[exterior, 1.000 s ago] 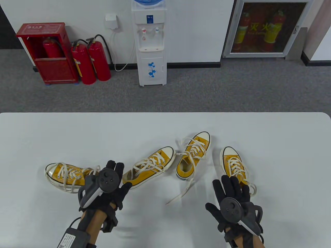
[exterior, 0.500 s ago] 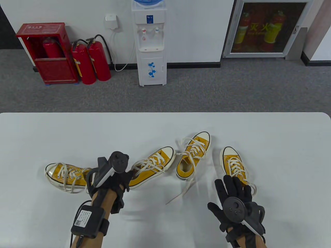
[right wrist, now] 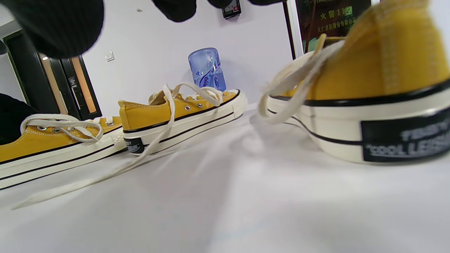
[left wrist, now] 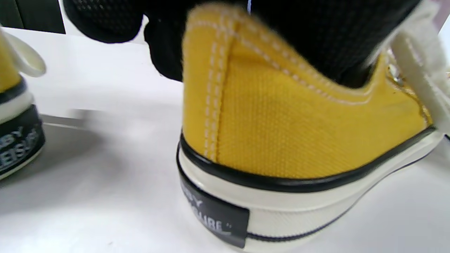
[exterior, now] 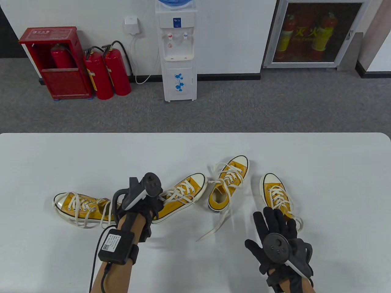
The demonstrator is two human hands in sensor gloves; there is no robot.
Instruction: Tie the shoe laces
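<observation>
— Shoes first: from the table view we count four yellow ones on the white surface (exterior: 61, 158). Our left hand (exterior: 143, 206) sits on the heel end of the second shoe (exterior: 180, 195), just right of the far-left shoe (exterior: 81, 209).
— And our right hand (exterior: 275, 229)?
— Fingers spread straight, holding nothing, over the heel of the far-right shoe (exterior: 276, 195). The third shoe (exterior: 227, 183) trails a loose lace (exterior: 215, 227) toward us.
— Left wrist view?
— Black gloved fingers (left wrist: 316, 31) reach into that shoe's opening at the heel (left wrist: 267, 116); they seem to grip the collar.
— Right wrist view?
— Fingertips (right wrist: 52, 24) hang free above the surface, the near shoe's heel (right wrist: 386, 88) at right.
</observation>
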